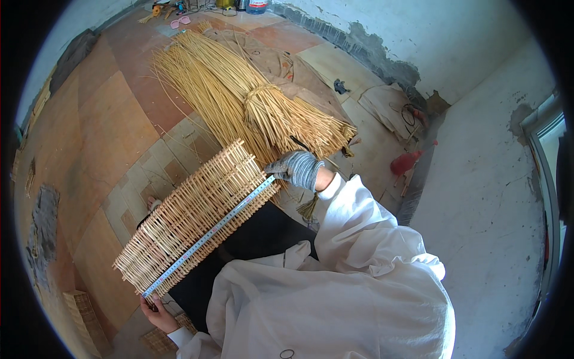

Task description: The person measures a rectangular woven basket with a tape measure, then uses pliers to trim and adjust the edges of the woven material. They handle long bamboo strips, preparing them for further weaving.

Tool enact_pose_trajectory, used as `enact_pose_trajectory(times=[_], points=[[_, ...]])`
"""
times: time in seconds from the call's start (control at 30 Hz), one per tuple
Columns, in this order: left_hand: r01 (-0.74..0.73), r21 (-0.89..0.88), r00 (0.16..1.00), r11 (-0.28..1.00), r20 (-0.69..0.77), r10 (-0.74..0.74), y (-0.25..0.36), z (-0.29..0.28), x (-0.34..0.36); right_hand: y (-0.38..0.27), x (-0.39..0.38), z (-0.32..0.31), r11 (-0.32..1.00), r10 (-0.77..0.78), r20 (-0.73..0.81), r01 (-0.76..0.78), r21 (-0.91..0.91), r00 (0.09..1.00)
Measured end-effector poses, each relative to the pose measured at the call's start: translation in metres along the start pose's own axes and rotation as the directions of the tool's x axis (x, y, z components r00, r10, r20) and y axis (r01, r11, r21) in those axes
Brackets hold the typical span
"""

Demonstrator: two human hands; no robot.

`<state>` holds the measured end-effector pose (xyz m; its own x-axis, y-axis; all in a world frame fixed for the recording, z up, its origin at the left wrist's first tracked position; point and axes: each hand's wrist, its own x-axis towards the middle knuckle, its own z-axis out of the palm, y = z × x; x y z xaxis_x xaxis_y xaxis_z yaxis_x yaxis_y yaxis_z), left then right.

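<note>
Step in hand, as you have it: measuring the woven panel, by the look of it. The panel slants over your lap, near left corner to far right corner, with dark cloth beneath. The measuring tape lies along its near-right long side, roughly parallel to the edge, and looks straight.

Your bare left hand is at the near end: fingers narrow, closed on the tape's end at the panel's edge. Your right hand, in a grey glove, is at the far end, its fingers drawn in around the tape by the panel's corner. (Whether the glove also hides the tape's case, you cannot tell from here.)

Beyond the panel, a tied bundle of rods lies on the floor, partly over brown cloth. A red container stands to the far right; a second woven piece sits at the near left.

Judgement on the next move: a sound reading calls for the tape's near end held flush with the edge, light tension from the gloved side, and no bowing of the weave.
</note>
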<state>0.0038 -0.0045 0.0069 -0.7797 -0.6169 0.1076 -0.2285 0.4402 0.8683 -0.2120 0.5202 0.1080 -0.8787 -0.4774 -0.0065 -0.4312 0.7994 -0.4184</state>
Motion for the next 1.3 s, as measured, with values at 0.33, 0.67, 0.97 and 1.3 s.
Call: enact_pose_trajectory(times=[0.33, 0.67, 0.97, 1.3], points=[[0.0, -0.028, 1.0, 1.0, 0.03, 0.001, 0.017, 0.001, -0.004, 0.011, 0.004, 0.009, 0.988, -0.079, 0.049, 0.084, -0.129, 0.996], [-0.02, -0.072, 1.0, 0.997, 0.006, 0.02, 0.001, 0.003, -0.003, 0.016, 0.007, 0.011, 0.989, -0.14, -0.075, 0.137, -0.049, 0.987], [-0.214, 0.323, 0.975, 0.922, 0.017, 0.221, 0.053, -0.023, 0.018, -0.012, -0.002, -0.022, 0.987, -0.157, -0.014, 0.158, 0.042, 0.987], [0.066, 0.209, 0.995, 0.976, 0.06, -0.08, 0.059, 0.015, 0.08, -0.007, 0.041, -0.039, 0.964, -0.234, -0.13, 0.212, -0.159, 0.964]])
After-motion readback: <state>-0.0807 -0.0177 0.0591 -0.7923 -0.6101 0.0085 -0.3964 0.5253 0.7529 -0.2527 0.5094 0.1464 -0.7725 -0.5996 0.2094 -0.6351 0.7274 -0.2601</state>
